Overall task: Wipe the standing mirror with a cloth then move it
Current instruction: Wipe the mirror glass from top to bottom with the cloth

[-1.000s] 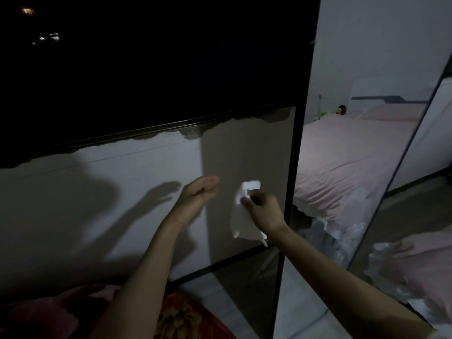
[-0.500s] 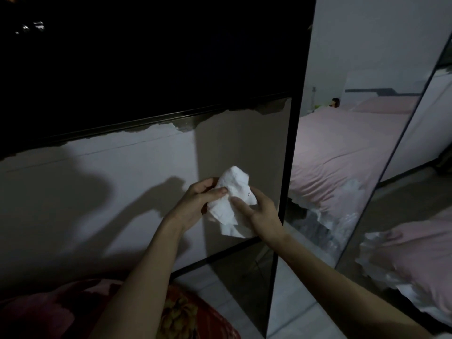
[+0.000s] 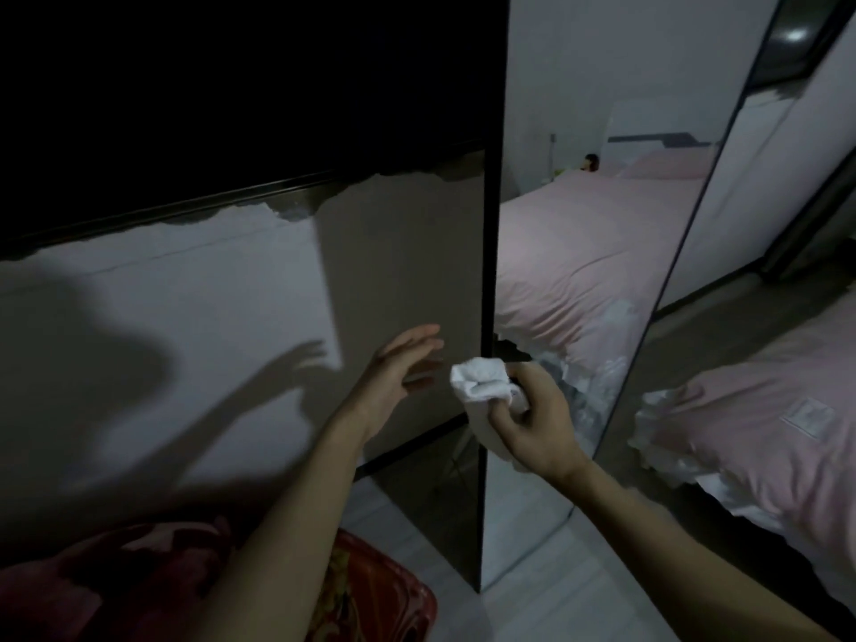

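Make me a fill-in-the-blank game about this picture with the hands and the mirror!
1. The white cloth is bunched in the ____ hand.
2. The left hand has its fingers spread and holds ____.
3. The standing mirror reflects a bed with a ____ cover.
4. On the floor near the left arm lies a ____ patterned cushion.

Missing words: right; nothing; pink; red

A mirror [image 3: 579, 252] stands upright ahead, with a wall [image 3: 185, 345] to its left and a bed [image 3: 769, 424] to its right. The right hand [image 3: 537, 424] holds a cloth [image 3: 481, 384] before the mirror's left edge; the left hand [image 3: 398, 368] is just left of it.
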`<state>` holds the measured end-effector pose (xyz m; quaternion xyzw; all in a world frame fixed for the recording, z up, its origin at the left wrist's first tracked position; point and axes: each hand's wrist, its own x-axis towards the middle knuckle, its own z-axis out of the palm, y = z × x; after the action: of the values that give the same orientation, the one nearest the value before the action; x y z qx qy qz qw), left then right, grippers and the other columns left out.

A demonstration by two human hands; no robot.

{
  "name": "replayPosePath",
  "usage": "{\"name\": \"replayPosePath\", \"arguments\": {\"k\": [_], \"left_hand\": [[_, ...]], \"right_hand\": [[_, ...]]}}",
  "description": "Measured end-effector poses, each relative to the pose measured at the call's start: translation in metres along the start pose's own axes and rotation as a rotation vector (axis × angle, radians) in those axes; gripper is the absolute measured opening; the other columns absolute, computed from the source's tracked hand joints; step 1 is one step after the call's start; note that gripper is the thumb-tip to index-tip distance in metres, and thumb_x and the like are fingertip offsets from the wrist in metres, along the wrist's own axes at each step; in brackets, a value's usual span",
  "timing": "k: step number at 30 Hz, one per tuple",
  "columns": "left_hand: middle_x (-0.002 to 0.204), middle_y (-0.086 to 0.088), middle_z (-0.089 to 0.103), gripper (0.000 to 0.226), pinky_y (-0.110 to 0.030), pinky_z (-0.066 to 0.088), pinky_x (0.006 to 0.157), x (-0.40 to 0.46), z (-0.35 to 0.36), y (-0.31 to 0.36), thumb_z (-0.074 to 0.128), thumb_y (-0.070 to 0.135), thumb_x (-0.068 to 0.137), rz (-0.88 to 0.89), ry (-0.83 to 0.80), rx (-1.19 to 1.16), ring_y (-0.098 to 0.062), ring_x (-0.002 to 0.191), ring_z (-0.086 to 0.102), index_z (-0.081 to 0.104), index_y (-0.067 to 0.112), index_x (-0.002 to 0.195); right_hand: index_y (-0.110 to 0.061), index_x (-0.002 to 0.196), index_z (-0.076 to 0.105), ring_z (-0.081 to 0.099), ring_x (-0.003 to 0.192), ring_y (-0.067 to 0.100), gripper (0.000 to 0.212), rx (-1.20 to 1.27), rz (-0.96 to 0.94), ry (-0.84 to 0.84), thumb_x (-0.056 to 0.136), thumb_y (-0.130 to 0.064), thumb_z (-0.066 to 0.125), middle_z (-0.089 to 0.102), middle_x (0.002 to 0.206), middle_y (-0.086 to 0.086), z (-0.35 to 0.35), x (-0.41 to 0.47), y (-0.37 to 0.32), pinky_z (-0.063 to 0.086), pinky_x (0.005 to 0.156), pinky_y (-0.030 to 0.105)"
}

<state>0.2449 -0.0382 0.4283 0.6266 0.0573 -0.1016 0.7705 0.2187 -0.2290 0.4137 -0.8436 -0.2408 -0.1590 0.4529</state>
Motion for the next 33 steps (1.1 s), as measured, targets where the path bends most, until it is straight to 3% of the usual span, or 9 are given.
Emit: {"name": "replayPosePath", "arguments": {"k": [4,8,12,15,20,22,25,27,33], "left_hand": [[0.119,0.004,0.057,0.023,-0.032,0.039,0.092,0.009,0.032,0.005,0.041,0.028,0.098,0.032,0.006,0.028,-0.014,0.106,0.055,0.052,0.030,0.118],[0.107,0.004,0.064,0.026,-0.035,0.040,0.094,0.012,0.048,0.008,0.036,0.032,0.099,0.115,-0.028,0.072,-0.014,0.103,0.059,0.059,0.028,0.109],[0.103,0.005,0.066,0.034,-0.036,0.039,0.098,0.012,0.051,0.005,0.029,0.037,0.100,0.108,-0.024,0.050,-0.012,0.101,0.060,0.061,0.027,0.103],[0.107,0.003,0.064,0.043,-0.035,0.040,0.099,0.014,0.051,0.004,0.022,0.041,0.100,0.098,-0.045,0.101,-0.013,0.103,0.059,0.056,0.021,0.117],[0.106,0.006,0.061,0.039,-0.036,0.040,0.100,0.014,0.049,0.003,0.024,0.043,0.099,0.120,-0.024,0.144,-0.010,0.104,0.057,0.056,0.027,0.113],[0.106,0.006,0.061,0.036,-0.035,0.040,0.100,0.012,0.048,0.002,0.025,0.043,0.098,0.132,-0.024,0.138,-0.009,0.105,0.057,0.057,0.032,0.107],[0.109,0.001,0.061,0.039,-0.040,0.038,0.103,0.013,0.049,-0.001,0.024,0.041,0.099,0.120,-0.015,0.106,-0.013,0.107,0.056,0.057,0.026,0.111],[0.112,-0.001,0.061,0.040,-0.041,0.036,0.104,0.013,0.051,-0.003,0.023,0.041,0.100,0.105,-0.007,0.091,-0.016,0.108,0.056,0.057,0.024,0.113],[0.100,0.002,0.063,0.035,-0.036,0.042,0.095,0.015,0.060,-0.007,0.026,0.038,0.100,0.151,-0.016,0.066,-0.014,0.099,0.058,0.061,0.029,0.101]], "right_hand": [[-0.028,0.094,0.048,0.045,0.083,0.014,0.017,-0.238,0.006,0.331,0.077,-0.029,0.048,0.053,0.086,-0.007,-0.020,0.011,0.006,0.028,0.074,0.028],[-0.015,0.104,0.046,0.043,0.093,0.018,0.026,-0.243,-0.060,0.493,0.082,-0.027,0.053,0.054,0.100,0.010,-0.034,0.037,0.003,0.036,0.079,0.027],[-0.017,0.108,0.042,0.042,0.104,0.024,0.035,-0.352,-0.144,0.375,0.080,-0.015,0.063,0.037,0.115,0.004,-0.015,0.038,0.015,0.046,0.078,0.034],[-0.019,0.110,0.050,0.046,0.103,0.029,0.030,-0.475,-0.143,0.195,0.081,-0.015,0.058,0.048,0.112,0.010,0.010,0.007,0.045,0.050,0.073,0.037],[-0.022,0.120,0.054,0.046,0.113,0.023,0.033,-0.540,0.235,-0.388,0.088,-0.013,0.052,0.048,0.123,0.005,0.023,-0.042,0.081,0.046,0.087,0.030],[-0.019,0.113,0.057,0.049,0.100,0.017,0.028,-0.518,0.278,-0.323,0.085,-0.016,0.054,0.050,0.110,0.004,0.017,-0.042,0.078,0.040,0.076,0.023],[-0.013,0.091,0.055,0.047,0.077,0.014,0.019,-0.375,0.166,0.058,0.078,-0.027,0.055,0.052,0.089,0.006,0.001,-0.020,0.057,0.032,0.060,0.017],[-0.014,0.091,0.049,0.048,0.080,0.016,0.019,-0.332,0.061,0.268,0.077,-0.023,0.057,0.053,0.090,0.009,-0.009,-0.001,0.045,0.033,0.061,0.016],[-0.013,0.102,0.055,0.053,0.096,0.033,0.026,-0.454,0.083,0.069,0.077,-0.009,0.059,0.057,0.104,0.016,0.019,-0.008,0.056,0.050,0.073,0.039]]}}
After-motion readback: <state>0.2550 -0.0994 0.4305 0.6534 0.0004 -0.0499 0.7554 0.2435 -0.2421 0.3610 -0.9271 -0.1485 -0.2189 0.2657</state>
